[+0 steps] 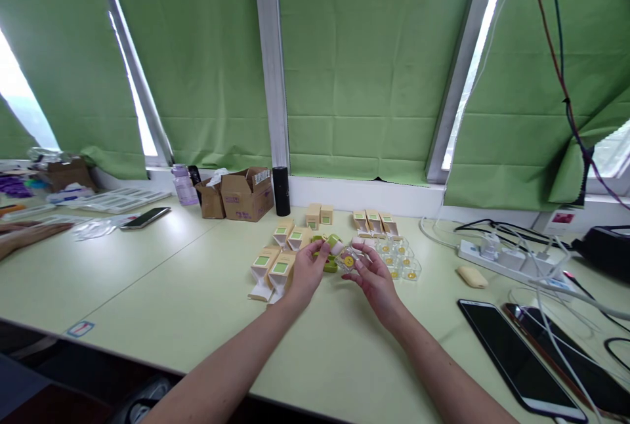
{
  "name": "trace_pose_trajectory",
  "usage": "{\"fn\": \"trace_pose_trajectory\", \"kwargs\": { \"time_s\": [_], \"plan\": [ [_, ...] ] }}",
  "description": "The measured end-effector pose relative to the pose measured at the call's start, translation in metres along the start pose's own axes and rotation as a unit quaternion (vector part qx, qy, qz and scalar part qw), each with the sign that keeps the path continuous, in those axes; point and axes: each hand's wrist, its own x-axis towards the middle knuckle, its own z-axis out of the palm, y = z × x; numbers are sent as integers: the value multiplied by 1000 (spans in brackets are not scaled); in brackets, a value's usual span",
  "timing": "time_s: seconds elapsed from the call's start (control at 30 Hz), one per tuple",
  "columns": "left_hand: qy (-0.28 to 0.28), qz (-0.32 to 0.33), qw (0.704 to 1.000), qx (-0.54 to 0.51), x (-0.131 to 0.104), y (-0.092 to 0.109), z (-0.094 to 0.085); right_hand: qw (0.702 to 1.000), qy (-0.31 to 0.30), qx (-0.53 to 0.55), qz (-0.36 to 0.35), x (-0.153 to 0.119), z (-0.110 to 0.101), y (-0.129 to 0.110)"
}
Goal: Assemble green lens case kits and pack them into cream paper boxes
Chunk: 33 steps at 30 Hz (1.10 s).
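My left hand (311, 273) is closed, its fingertips pinching a small green-and-white piece (335, 244) whose kind I cannot make out. Close beside it, my right hand (375, 279) grips a small clear plastic case (347, 260) with a yellow round centre. The two pieces are very near each other; whether they touch I cannot tell. Behind my fingers lie green pieces (329, 265), partly hidden. To the right, several clear cases (411, 270) with yellow centres stand in rows. Left of my hands are several small open cardboard boxes (264, 265) with green squares.
More small boxes (375, 222) stand at the back. Farther left are a brown carton (247, 195), a black cylinder (281, 191) and a phone (146, 218). Another person's hand (34, 235) rests at far left. A power strip (512, 266), cables and a large phone (516, 358) occupy the right.
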Motion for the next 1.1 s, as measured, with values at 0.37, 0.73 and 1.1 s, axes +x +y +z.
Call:
{"fn": "trace_pose_trajectory", "kwargs": {
  "time_s": [0.37,0.73,1.1],
  "plan": [
    [-50,8,998,32,-5,8,3,1000,-15,-6,-13,0,-4,6],
    [-67,-5,998,19,-6,7,3,1000,-15,-5,-19,0,-4,6],
    [-77,-2,996,38,-8,10,4,1000,-17,13,-9,-1,-3,5]
  ]
}}
